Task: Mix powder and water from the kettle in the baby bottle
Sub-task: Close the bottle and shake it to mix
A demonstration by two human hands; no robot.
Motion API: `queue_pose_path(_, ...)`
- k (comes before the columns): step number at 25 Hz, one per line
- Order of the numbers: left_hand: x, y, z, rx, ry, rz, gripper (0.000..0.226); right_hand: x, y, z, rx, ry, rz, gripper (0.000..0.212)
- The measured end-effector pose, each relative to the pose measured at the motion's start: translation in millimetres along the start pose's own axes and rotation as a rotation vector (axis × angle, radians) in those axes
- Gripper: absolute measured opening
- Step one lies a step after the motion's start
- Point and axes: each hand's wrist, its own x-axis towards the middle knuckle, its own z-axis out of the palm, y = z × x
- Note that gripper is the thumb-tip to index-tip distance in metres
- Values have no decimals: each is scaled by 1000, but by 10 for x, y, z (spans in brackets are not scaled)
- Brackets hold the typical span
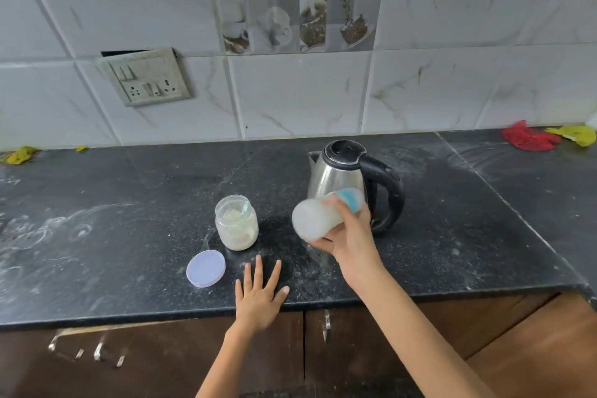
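A: Holding the cloudy translucent plastic baby bottle [318,218] above the speckled black stone counter [129,236], the right hand [350,236] has its fingers and thumb curled round the bottle's middle, just in front of the steel electric kettle with the black handle [350,182].

B: And the left hand [260,296]?

A: It rests flat on the counter edge, fingers straight and spread, holding nothing.

B: How will the bottle handle?

A: It is probably light and stiff, with milky liquid inside adding some weight. Smooth plastic could slip, so the mid-body grip looks sound.

B: Which way does it lie?

A: It is tipped almost level. The long axis runs from the base, lower left and toward the camera, to the teal-collared capped top [350,199], upper right toward the kettle. The open clear powder jar [236,223] and its pale lilac lid [205,268] sit to the left.
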Motion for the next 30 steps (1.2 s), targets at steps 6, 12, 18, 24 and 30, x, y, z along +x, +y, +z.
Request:
queue_pose_path(6, -6, -10, -9, -2, 10, 9, 60, 16, -105, -47, -75, -4, -32, 65)
queue_pose_path(12, -16, -5, -16, 17, 6, -2, 60, -83, 9, -91, -249, -138, -14, 77)
queue_pose_path(18, -37, 16, -31, 11, 12, -9, 64, -157, 104, -116, -363, -164, 3, 74)
queue_pose_path(24, -52, 38, -42, 24, 14, -4, 62, -101, 35, -198, -325, -67, -25, 69)
queue_pose_path(30, -79, 69, -76, 17, 6, -6, 62, -88, 101, -238, -241, 24, -45, 69)
